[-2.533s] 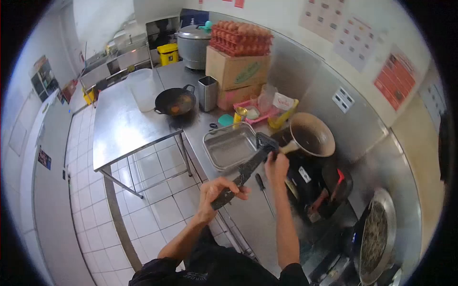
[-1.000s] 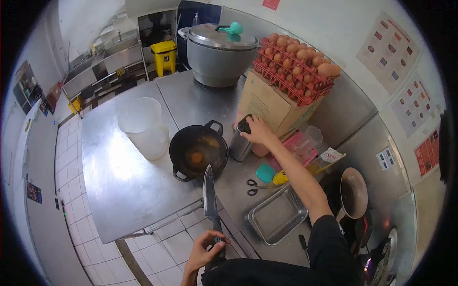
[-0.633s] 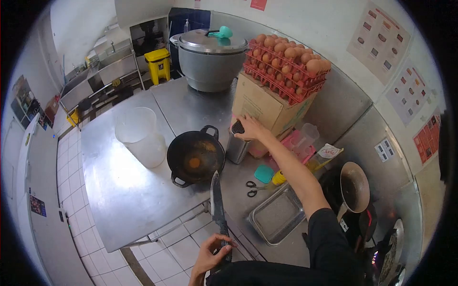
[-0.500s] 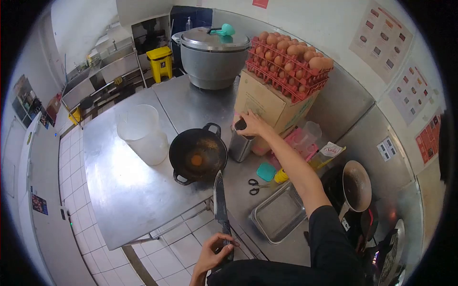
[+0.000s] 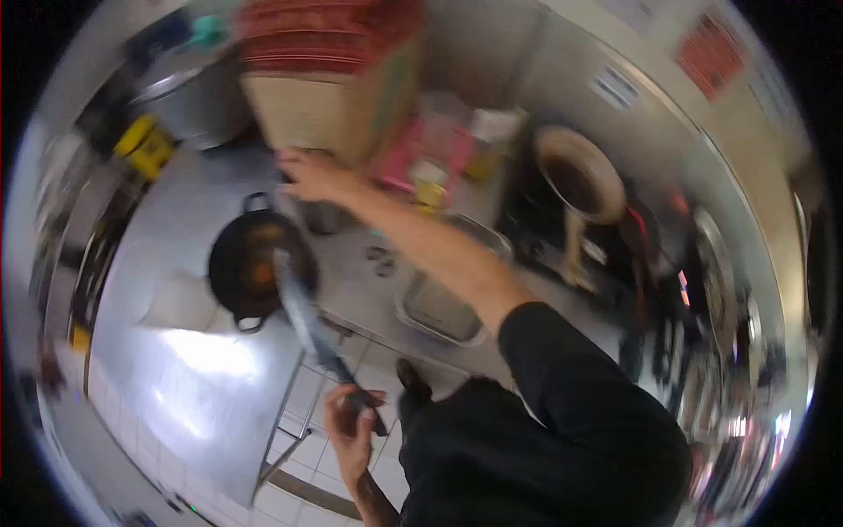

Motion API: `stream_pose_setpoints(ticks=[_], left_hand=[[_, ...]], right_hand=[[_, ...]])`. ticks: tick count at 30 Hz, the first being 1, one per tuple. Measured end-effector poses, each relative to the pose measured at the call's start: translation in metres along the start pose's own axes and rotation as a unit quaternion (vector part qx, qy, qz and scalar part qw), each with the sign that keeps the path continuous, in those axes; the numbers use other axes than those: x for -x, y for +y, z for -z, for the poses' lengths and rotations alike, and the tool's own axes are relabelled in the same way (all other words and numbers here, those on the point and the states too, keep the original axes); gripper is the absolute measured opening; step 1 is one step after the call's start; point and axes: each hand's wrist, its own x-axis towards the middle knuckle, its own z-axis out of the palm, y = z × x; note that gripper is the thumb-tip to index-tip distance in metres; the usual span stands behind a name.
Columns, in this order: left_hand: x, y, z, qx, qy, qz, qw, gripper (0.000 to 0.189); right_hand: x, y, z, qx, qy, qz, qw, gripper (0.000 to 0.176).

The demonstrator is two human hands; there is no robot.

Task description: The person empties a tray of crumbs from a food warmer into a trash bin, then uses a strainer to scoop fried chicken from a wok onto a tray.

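Observation:
My left hand (image 5: pixel 349 426), low in the view, is closed around the black handle of a large kitchen knife (image 5: pixel 303 307). Its blade points up and away, with the tip over the edge of a black two-handled wok (image 5: pixel 226 294). An orange-yellow round spot, like an egg yolk (image 5: pixel 262 273), shows inside the wok. My right hand (image 5: pixel 314 178) reaches across to the top of a steel canister (image 5: pixel 325 218), its fingers blurred but apparently around the rim. The hand and forearm hide much of the canister.
Red egg trays (image 5: pixel 329 35) sit on a cardboard box (image 5: pixel 299 110) behind my right hand. A steel tray (image 5: pixel 439 303) and scissors (image 5: pixel 379 261) lie under my forearm. A pan (image 5: pixel 580 176) rests at right, a translucent container (image 5: pixel 180 301) beside the wok, a large pot (image 5: pixel 202 105) farther back.
The view has swung right and down, blurring everything, so the table things sit farther left. The knife is still in my left hand, and my right hand is still at the canister's top.

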Motion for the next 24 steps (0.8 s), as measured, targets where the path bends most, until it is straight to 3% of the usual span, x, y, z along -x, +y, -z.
stream_pose_setpoints(ticks=[3, 4, 5, 7, 8, 10, 11, 12, 13, 15, 16, 17, 18, 20, 21, 23, 24], left_hand=[[-0.003, 0.021, -0.034, 0.005, 0.103, 0.021, 0.994, 0.078], [-0.009, 0.023, -0.037, -0.027, 0.097, 0.015, 0.995, 0.09], [-0.016, 0.021, -0.042, -0.025, 0.101, 0.01, 0.994, 0.092], [-0.031, 0.003, -0.042, -0.001, 0.084, -0.001, 0.996, 0.078], [-0.035, -0.009, -0.024, 0.001, 0.086, -0.009, 0.996, 0.078], [-0.039, -0.041, 0.002, 0.128, -0.004, 0.051, 0.99, 0.046], [-0.041, -0.052, 0.002, 0.128, -0.007, 0.051, 0.99, 0.046], [-0.043, -0.061, -0.001, 0.094, 0.064, 0.083, 0.99, 0.033], [-0.044, -0.072, 0.001, 0.06, 0.14, 0.111, 0.982, 0.023], [-0.042, -0.101, 0.016, -0.035, 0.141, 0.102, 0.984, 0.019], [-0.037, -0.105, 0.019, -0.063, 0.145, 0.105, 0.982, 0.019], [-0.034, -0.108, 0.021, -0.088, 0.158, 0.104, 0.978, 0.019], [-0.027, -0.113, 0.026, -0.097, 0.165, 0.104, 0.976, 0.02], [-0.017, -0.111, 0.024, -0.072, 0.19, 0.097, 0.974, 0.02], [-0.013, -0.116, 0.028, -0.111, 0.217, 0.09, 0.966, 0.018], [-0.007, -0.122, 0.037, -0.147, 0.223, 0.072, 0.961, 0.016], [-0.006, -0.121, 0.037, -0.138, 0.234, 0.068, 0.96, 0.016]], right_hand=[[0.103, -0.09, 0.075, -0.151, 0.199, -0.131, 0.959, 0.035], [0.147, -0.109, 0.094, -0.181, 0.252, -0.157, 0.938, 0.025], [0.203, -0.125, 0.114, -0.24, 0.251, -0.212, 0.913, 0.016], [0.318, -0.128, 0.114, -0.128, 0.257, -0.301, 0.909, 0.012], [0.365, -0.131, 0.12, -0.077, 0.198, -0.379, 0.901, 0.013], [0.449, -0.095, 0.129, 0.005, 0.114, -0.552, 0.826, 0.019], [0.478, -0.072, 0.131, 0.13, 0.113, -0.53, 0.83, 0.021], [0.504, -0.048, 0.132, 0.253, 0.109, -0.496, 0.824, 0.023], [0.528, -0.029, 0.126, 0.251, 0.109, -0.489, 0.828, 0.023], [0.567, 0.007, 0.105, 0.29, -0.048, -0.482, 0.825, 0.029], [0.6, 0.026, 0.097, 0.291, -0.066, -0.43, 0.852, 0.03], [0.614, 0.047, 0.088, 0.29, -0.08, -0.365, 0.881, 0.032], [0.583, 0.029, 0.117, 0.15, -0.183, -0.437, 0.868, 0.034], [0.541, -0.006, 0.15, 0.124, -0.314, -0.413, 0.846, 0.036], [0.538, -0.018, 0.158, 0.114, -0.224, -0.296, 0.921, 0.036], [0.43, -0.078, 0.215, -0.128, -0.228, -0.44, 0.859, 0.034], [0.377, -0.103, 0.237, -0.145, -0.177, -0.425, 0.876, 0.031]])
